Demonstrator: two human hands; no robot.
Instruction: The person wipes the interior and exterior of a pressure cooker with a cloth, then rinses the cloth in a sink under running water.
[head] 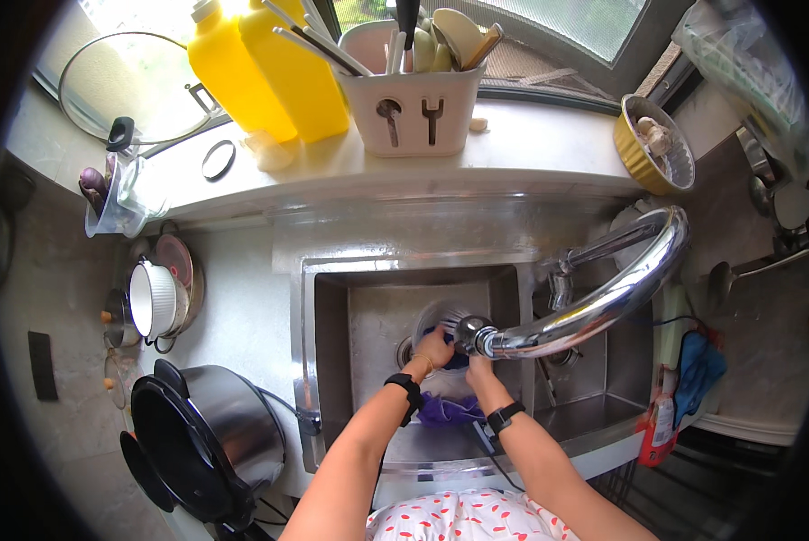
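Note:
Under the chrome faucet, water sprays into a clear round bowl in the left basin of the steel sink. My left hand reaches into the bowl at a dark blue cloth; its fingertips are partly hidden. My right hand is at the bowl's right side, its fingers mostly hidden below the faucet head. Nearer to me a purple mesh cloth lies in the same basin, just below the bowl.
A black-lidded steel cooker stands left of the sink, with a white ribbed pot behind it. The sill holds yellow jugs, a utensil holder and a gold tin. Blue gloves hang at the right.

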